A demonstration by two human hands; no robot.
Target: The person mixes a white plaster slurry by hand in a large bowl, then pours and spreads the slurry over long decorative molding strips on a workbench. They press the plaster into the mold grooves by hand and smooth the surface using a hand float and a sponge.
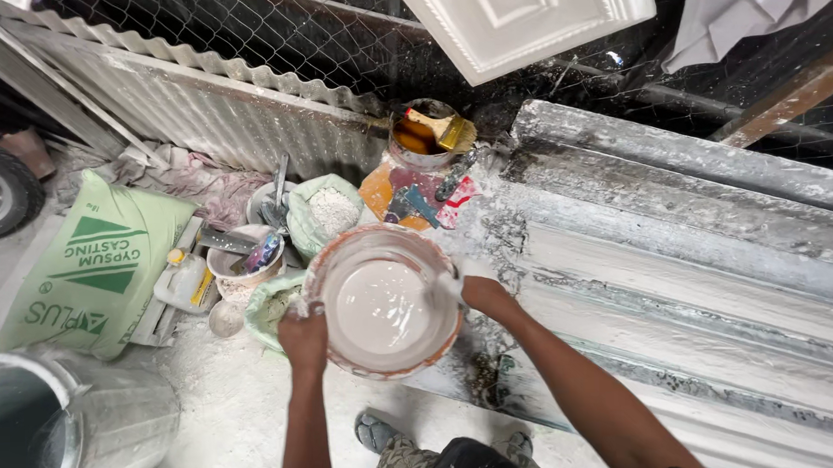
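My two hands hold a round, plaster-caked bowl (339,251) full of smooth white liquid plaster (380,307). My left hand (304,335) grips the near left rim. On the right rim sits my right hand (474,294), its fingertips coated white and dipping inside the bowl. The bowl hangs at the left edge of a long white-crusted ribbed mould (677,280).
A green gypsum sack (99,259), a metal bin (72,421), an open bag of white powder (328,212), a small tub with tools (242,258) and a pot with a brush (427,132) lie around. Corrugated sheet and wire fence stand behind. My foot (377,434) is below.
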